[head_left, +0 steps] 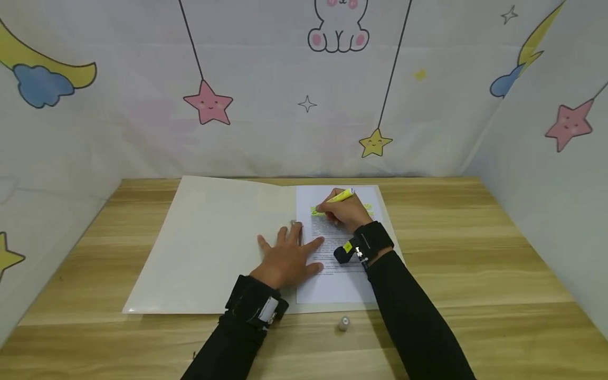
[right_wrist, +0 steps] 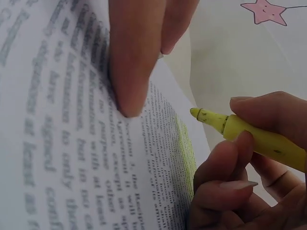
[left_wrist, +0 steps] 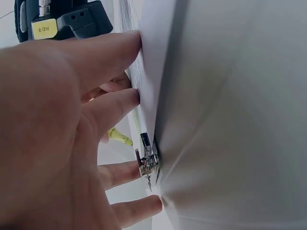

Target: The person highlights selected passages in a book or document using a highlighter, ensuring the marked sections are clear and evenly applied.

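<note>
Fingers (head_left: 296, 232) of the left hand (head_left: 285, 266) spread wide in the head view, straight and grasping nothing, laid partly on the printed sheet (head_left: 332, 291) and partly on the cream folder (head_left: 214, 248) beneath it, presumably to stop the paper sliding. The right hand (head_left: 349, 214) pinches a yellow highlighter (head_left: 342, 195) over the upper lines, near the yellow-marked text (head_left: 368, 209); its forearm slants in from the lower right, an angle that likely lets the nib travel along a row. A small cap (head_left: 344, 323) sits on the wooden table (head_left: 475, 274) just off the folder's near edge, probably out of the way there. From the left wrist, the left fingertips are seen side-on against the paper, parted, with a metal clip (left_wrist: 148, 160) beside two of them. From the right wrist, curled fingers and thumb grip the highlighter's barrel close behind the nib, seemingly for fine control; whether it touches paper I cannot tell.
</note>
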The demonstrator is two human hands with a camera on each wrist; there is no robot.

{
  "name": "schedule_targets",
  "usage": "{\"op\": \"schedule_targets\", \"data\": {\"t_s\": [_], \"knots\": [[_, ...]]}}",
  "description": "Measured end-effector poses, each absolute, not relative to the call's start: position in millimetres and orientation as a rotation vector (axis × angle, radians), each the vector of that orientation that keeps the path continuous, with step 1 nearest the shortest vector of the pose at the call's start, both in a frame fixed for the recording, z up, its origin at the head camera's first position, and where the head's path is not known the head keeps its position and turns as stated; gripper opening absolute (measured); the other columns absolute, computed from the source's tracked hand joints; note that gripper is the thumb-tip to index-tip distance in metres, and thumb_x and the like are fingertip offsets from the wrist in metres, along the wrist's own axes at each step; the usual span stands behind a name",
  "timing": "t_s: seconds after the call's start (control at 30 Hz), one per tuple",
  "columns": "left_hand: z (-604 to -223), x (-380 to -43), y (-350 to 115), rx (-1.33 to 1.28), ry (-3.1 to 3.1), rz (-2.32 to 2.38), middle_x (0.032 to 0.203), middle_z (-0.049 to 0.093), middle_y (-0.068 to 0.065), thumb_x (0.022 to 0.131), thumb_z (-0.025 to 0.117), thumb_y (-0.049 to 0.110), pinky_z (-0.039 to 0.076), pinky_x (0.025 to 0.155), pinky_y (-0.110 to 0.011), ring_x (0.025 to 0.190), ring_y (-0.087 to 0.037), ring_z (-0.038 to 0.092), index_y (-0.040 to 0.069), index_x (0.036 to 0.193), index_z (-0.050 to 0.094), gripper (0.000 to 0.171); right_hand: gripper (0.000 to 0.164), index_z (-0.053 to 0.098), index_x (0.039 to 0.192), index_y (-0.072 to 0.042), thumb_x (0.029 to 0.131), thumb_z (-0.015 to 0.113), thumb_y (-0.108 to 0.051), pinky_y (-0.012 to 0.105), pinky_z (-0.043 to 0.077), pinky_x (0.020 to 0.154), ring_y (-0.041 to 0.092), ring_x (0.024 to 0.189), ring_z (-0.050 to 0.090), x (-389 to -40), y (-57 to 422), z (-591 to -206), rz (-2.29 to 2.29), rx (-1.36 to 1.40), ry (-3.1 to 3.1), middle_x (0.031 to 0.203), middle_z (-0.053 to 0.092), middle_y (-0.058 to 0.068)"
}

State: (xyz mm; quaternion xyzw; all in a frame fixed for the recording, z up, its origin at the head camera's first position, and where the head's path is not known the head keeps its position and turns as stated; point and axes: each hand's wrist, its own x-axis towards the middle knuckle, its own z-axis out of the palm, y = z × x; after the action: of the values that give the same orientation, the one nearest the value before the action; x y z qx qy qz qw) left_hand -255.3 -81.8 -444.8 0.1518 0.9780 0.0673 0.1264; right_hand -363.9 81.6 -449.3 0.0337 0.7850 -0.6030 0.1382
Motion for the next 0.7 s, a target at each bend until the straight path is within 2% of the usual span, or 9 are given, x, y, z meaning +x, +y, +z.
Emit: {"op": "schedule_targets", "data": {"t_s": [0.33,0.7], "knots": [[-443.0,-254.1,-81.7,0.452,2.841,0.208,0.162,0.021,-0.014,0.094,0.056,0.056,0.017,0.103,-0.084,0.145,-0.041,0.023,0.042,0.149,0.041,0.059,0.021,0.061,0.071,-0.01,0.077,0.081,-0.013,0.027,0.042,0.047,0.017,0.052,0.055,-359.6,74.1,-454.2,-1.681,0.191,2.429,0.057,0.061,0.003],[-440.7,-253.3,-83.2,0.462,2.846,0.207,0.161,0.023,-0.015,0.094,0.057,0.055,0.019,0.103,-0.084,0.143,-0.042,0.025,0.04,0.149,0.042,0.058,0.021,0.06,0.069,-0.009,0.079,0.078,-0.01,0.029,0.041,0.049,0.017,0.051,0.053,-355.8,69.5,-451.9,-1.646,0.172,2.477,0.054,0.058,0.002]]}}
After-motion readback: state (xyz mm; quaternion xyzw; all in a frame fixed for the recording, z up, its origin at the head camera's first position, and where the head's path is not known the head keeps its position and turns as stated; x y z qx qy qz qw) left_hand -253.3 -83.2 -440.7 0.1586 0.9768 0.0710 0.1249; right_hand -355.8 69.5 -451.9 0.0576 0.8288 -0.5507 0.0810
